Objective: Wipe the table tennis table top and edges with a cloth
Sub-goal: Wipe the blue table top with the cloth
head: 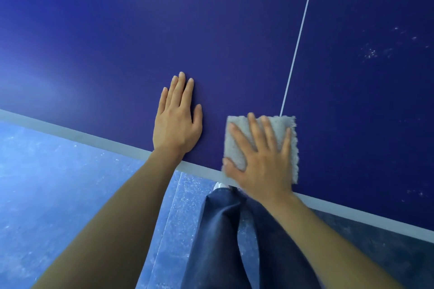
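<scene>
Fingers spread, right hand [260, 159] presses grey cloth [237, 145] at table [211, 30] edge; left hand [177, 117] rests flat.

Looks like an indoor sports hall or games rm. A dark blue table tennis surface [211, 30] w/ a white centre line [299, 37] and pale edge band [98, 139] fills most of the view; below it, scuffed blue sports floor [58, 195] w/ a painted court line [169, 216].

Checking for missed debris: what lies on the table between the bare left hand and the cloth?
Head view: only bare blue table top lies between the left hand and the cloth under the right hand.
</scene>
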